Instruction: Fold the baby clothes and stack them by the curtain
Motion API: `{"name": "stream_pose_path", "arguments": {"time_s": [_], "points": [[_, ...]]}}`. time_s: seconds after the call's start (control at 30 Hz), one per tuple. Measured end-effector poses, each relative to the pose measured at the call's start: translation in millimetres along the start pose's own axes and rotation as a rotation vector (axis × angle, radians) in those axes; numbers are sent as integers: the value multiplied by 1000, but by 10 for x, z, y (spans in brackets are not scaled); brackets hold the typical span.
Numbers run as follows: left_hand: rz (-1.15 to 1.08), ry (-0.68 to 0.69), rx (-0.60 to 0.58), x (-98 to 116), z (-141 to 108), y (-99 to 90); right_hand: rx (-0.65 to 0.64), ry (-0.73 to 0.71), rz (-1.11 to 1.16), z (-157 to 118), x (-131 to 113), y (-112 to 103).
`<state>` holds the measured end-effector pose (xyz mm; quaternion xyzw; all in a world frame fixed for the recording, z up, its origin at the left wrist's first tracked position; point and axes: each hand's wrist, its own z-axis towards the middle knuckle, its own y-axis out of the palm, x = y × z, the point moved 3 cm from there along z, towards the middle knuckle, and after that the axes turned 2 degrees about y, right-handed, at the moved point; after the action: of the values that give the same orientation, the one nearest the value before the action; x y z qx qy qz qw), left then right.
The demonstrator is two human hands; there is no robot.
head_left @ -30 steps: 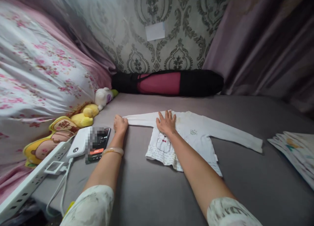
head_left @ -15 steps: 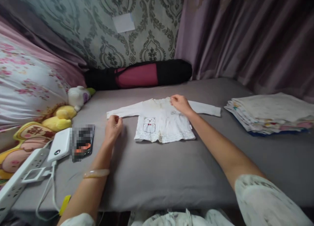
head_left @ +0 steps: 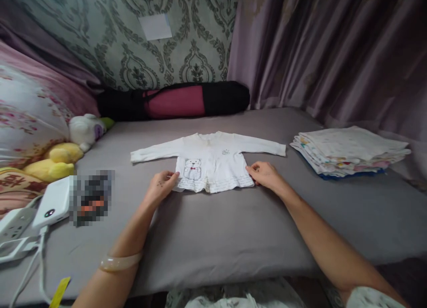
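Observation:
A small white long-sleeved baby shirt (head_left: 216,159) lies spread flat on the grey bed sheet, both sleeves stretched out to the sides. It bears a bear print at the lower left and a ruffled hem. My left hand (head_left: 162,186) pinches the shirt's left edge just above the hem. On the opposite side, my right hand (head_left: 265,175) is closed on the lower right edge, thumb and fingers together at the fabric.
Folded clothes (head_left: 350,150) are stacked at the right. Along the wall lies a black and red bag (head_left: 175,101). At the left are plush toys (head_left: 53,161), a white power bank (head_left: 53,201), a power strip (head_left: 16,223) with cables and a blurred dark object (head_left: 93,196).
My right hand has come down from the collar to the shirt's lower right edge. My left hand has moved from the left cuff to the lower left edge. The camera view has shifted slightly.

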<state>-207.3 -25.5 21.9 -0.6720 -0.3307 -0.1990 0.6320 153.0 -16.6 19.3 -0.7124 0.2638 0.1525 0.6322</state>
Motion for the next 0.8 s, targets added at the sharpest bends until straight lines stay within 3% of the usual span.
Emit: {"name": "stream_pose_path", "arguments": {"time_s": [0.13, 0.23, 0.4, 0.63, 0.73, 0.8], "points": [[-165, -86, -64, 59, -93, 16, 57, -96, -26, -124, -39, 28], [-186, -64, -84, 47, -101, 5, 24, -137, -18, -151, -11, 69], [3, 14, -46, -46, -63, -44, -9, -210, -16, -117, 40, 70], [238, 129, -39, -177, -59, -140, 16, -230, -233, -230, -20, -3], [277, 272, -27, -77, -128, -214, 161, -337, -347, -326, -181, -46], [288, 478, -42, 122, -208, -209, 169, -533, -344, -393, -379, -18]]}}
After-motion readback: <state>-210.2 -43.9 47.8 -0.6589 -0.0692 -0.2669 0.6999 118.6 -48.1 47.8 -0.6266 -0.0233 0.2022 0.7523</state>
